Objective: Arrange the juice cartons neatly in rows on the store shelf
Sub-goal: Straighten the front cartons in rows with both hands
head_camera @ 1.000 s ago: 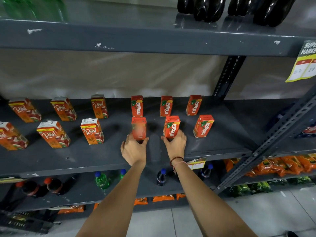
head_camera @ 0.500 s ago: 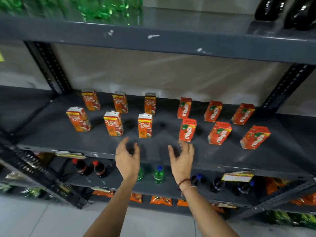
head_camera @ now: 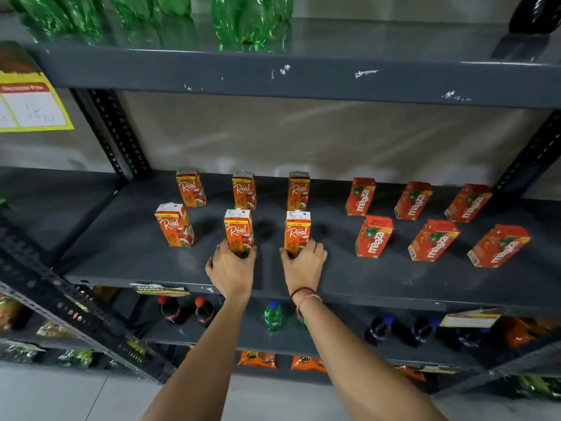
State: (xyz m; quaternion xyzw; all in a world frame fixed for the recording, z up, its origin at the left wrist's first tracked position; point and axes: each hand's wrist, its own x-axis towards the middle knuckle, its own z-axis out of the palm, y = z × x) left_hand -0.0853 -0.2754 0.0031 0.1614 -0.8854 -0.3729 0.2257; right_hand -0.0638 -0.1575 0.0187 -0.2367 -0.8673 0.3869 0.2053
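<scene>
Shelf (head_camera: 303, 278) of dark grey metal carries twelve upright juice cartons in two rows: six Real cartons (head_camera: 190, 188) left, six Maaza cartons (head_camera: 413, 200) right. Left hand (head_camera: 231, 268) is clamped on the front middle Real carton (head_camera: 238, 230). Right hand (head_camera: 303, 265) grips the front right Real carton (head_camera: 297, 230).

Single head view, wide-angle, looks forward and slightly down at middle shelf (head_camera: 394, 287) from close range; forearms enter from bottom.
</scene>
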